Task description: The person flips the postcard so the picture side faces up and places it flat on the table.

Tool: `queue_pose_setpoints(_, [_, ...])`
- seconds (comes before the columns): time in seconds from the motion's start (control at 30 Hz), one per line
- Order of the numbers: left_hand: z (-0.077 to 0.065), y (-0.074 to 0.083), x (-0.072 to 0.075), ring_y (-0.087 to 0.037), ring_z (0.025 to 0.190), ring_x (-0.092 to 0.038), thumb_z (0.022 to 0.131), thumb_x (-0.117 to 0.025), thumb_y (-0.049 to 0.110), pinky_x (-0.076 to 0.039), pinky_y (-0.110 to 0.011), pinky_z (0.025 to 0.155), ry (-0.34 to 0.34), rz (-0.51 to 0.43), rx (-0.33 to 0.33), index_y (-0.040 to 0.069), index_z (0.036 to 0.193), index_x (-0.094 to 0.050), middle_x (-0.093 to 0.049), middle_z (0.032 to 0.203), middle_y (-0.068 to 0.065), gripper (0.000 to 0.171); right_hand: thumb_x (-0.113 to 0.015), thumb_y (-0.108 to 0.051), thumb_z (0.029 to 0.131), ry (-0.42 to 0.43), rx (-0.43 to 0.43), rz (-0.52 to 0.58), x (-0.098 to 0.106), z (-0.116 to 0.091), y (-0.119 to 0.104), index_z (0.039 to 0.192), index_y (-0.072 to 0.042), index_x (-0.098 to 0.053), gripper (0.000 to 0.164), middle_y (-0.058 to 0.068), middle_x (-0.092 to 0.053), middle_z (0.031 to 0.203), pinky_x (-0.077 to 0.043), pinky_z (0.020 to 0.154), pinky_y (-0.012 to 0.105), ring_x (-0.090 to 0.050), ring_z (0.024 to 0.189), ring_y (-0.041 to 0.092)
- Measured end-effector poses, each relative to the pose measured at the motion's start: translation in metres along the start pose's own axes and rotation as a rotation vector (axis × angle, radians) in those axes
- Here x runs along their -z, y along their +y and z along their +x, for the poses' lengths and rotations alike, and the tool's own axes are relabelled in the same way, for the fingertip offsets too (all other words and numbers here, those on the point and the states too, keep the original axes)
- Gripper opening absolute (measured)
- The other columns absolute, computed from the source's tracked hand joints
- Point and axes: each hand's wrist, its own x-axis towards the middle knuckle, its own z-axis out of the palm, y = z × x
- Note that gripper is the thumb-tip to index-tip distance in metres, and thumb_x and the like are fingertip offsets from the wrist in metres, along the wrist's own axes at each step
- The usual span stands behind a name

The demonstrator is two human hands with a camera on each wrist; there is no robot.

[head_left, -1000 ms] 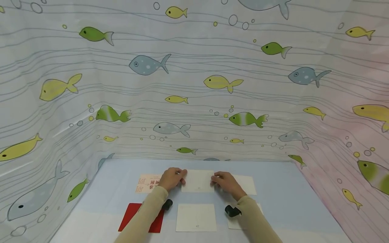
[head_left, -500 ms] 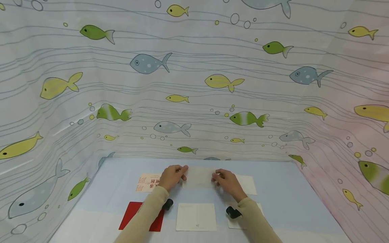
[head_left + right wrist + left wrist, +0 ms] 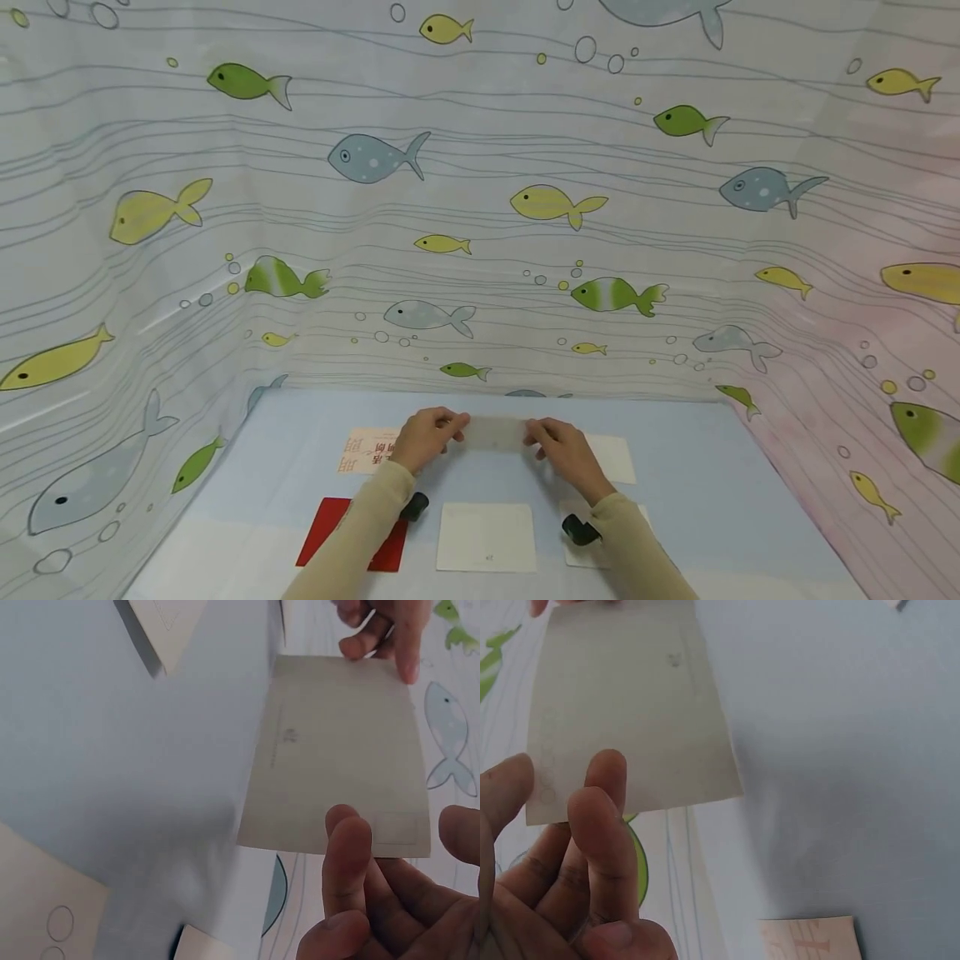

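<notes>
Both hands hold a blank-looking postcard (image 3: pixel 495 435) by its two short sides, at the back middle of the table. It is raised and tilted, so it looks foreshortened in the head view. My left hand (image 3: pixel 429 437) pinches the left side; in the left wrist view a fingertip (image 3: pixel 606 769) lies over the card's face with other fingers behind. My right hand (image 3: pixel 566 450) pinches the opposite side, one finger in front of the card. In the right wrist view the postcard (image 3: pixel 337 765) shows a small emblem, a faint printed line and a stamp box.
A pink card with red characters (image 3: pixel 363 450) lies behind my left hand, and a white card (image 3: pixel 615 458) beside my right. In front lie a red card (image 3: pixel 322 529), a white card (image 3: pixel 486 537) and another white card (image 3: pixel 577 554), partly under the right forearm. A fish-patterned curtain (image 3: pixel 480 275) surrounds the table.
The postcard has come up from facing the head camera nearly full to a steep, greyer, foreshortened tilt. Both hands have drawn slightly closer together along with it.
</notes>
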Motion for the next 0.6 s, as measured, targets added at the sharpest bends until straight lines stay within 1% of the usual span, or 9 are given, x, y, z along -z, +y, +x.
queue_pose_setpoints(0.1, [-0.003,0.002,0.001,-0.017,0.067,-0.064,0.096,-0.065,0.052,-0.047,-0.032,0.060,-0.010,-0.005,-0.022,0.017,0.104,-0.075,-0.072,0.083,0.007,0.037,-0.050,-0.057,0.102,0.007,0.015,0.001,0.000,-0.003,0.000,0.113,-0.014,-0.073,0.050,-0.005,-0.072,0.098,-0.048,0.067,0.036,-0.065,0.078,0.014])
queue_pose_setpoints(0.27, [-0.011,0.003,0.005,-0.022,0.074,-0.067,0.096,-0.066,0.050,-0.049,-0.033,0.064,-0.025,-0.002,-0.043,0.021,0.106,-0.076,-0.071,0.086,0.009,0.033,-0.052,-0.054,0.102,0.005,0.037,0.008,-0.001,-0.007,0.001,0.116,-0.016,-0.072,0.045,-0.003,-0.072,0.101,-0.048,0.074,0.034,-0.065,0.079,0.014])
queue_pose_setpoints(0.43, [-0.019,0.004,0.012,-0.015,0.080,-0.063,0.096,-0.066,0.048,-0.048,-0.034,0.069,-0.065,0.039,-0.078,0.022,0.109,-0.076,-0.070,0.092,0.009,0.031,-0.052,-0.051,0.103,-0.007,0.064,-0.015,-0.001,-0.013,-0.001,0.118,-0.017,-0.072,0.042,-0.006,-0.072,0.102,-0.048,0.074,0.035,-0.066,0.079,0.014])
queue_pose_setpoints(0.5, [-0.021,0.005,0.014,-0.013,0.084,-0.062,0.096,-0.067,0.047,-0.049,-0.035,0.071,-0.080,0.054,-0.099,0.021,0.110,-0.076,-0.070,0.095,0.008,0.031,-0.052,-0.051,0.103,-0.010,0.073,-0.031,0.000,-0.016,-0.001,0.120,-0.016,-0.072,0.044,-0.007,-0.072,0.103,-0.048,0.074,0.034,-0.066,0.078,0.013])
queue_pose_setpoints(0.6, [-0.024,0.006,0.017,-0.012,0.089,-0.061,0.095,-0.068,0.048,-0.049,-0.035,0.074,-0.084,0.092,-0.126,0.021,0.111,-0.076,-0.070,0.098,0.008,0.032,-0.054,-0.049,0.103,-0.019,0.089,-0.040,0.001,-0.020,-0.001,0.126,-0.014,-0.070,0.045,-0.005,-0.072,0.106,-0.048,0.073,0.033,-0.066,0.078,0.014])
